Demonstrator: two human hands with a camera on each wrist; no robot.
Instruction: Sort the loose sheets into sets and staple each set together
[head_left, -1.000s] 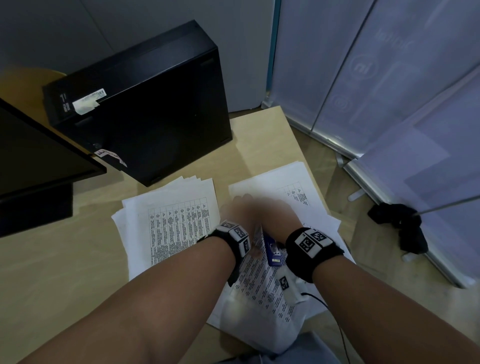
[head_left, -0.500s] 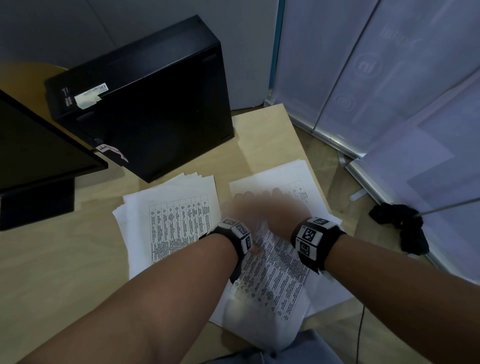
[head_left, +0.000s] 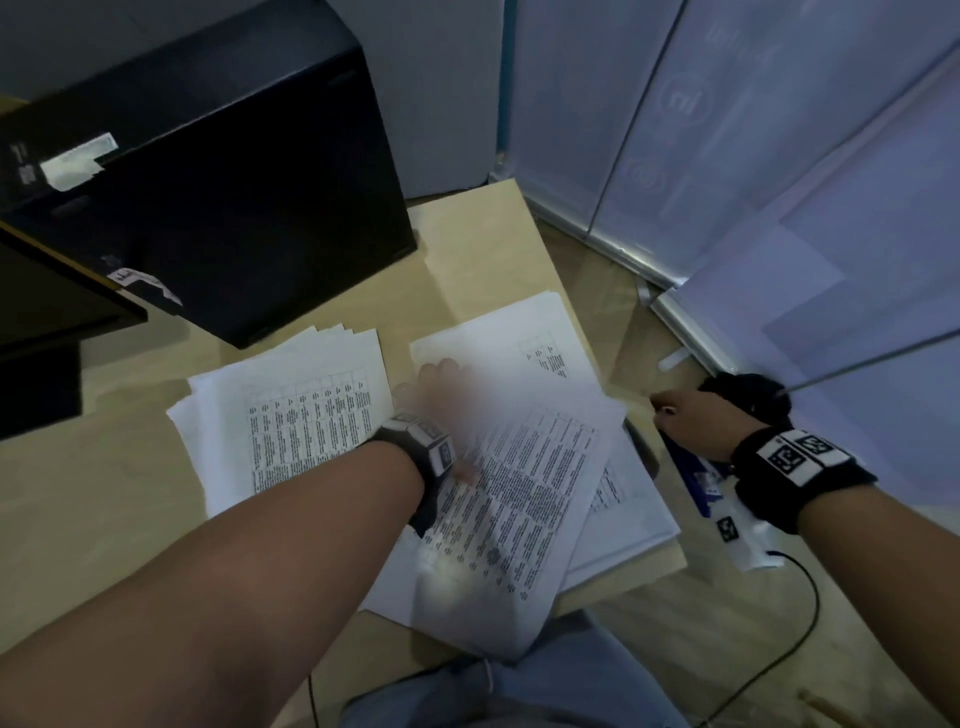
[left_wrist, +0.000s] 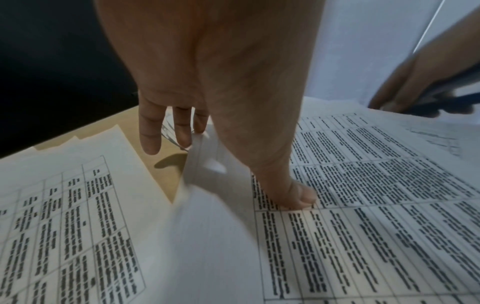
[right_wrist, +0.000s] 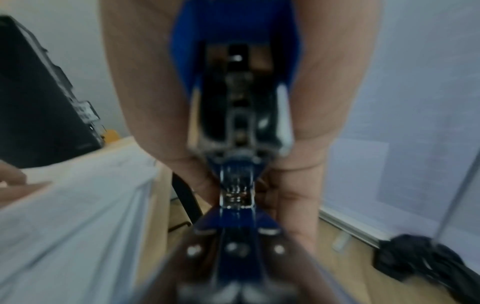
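No container is in view; the loose sheets lie straight on the pale wooden counter (head_left: 483, 249). They are thin white paper printed with ruled tables of small dark text. One fanned stack (head_left: 291, 415) lies at the left, its far corners stepped like stairs. A second pile (head_left: 524, 467) lies at the right, its sheets skewed over one another, the near end hanging past the counter's edge.

The left hand (head_left: 436, 400) lies over the right pile. In the left wrist view its thumb (left_wrist: 298, 197) presses flat on the printed top sheet, while the fingers (left_wrist: 150, 131) reach straight down past the sheet's curling left edge; whether they grip that edge cannot be told.

The right hand (head_left: 696, 421) is off the counter's right edge, well apart from the papers, its fingers curled round a blue stapler (right_wrist: 236, 156) with a bright metal magazine, seen end-on and blurred in the right wrist view.

A boxy black computer case (head_left: 218, 171) stands at the counter's far side, and a dark crumpled cloth (right_wrist: 426, 257) lies on the floor.
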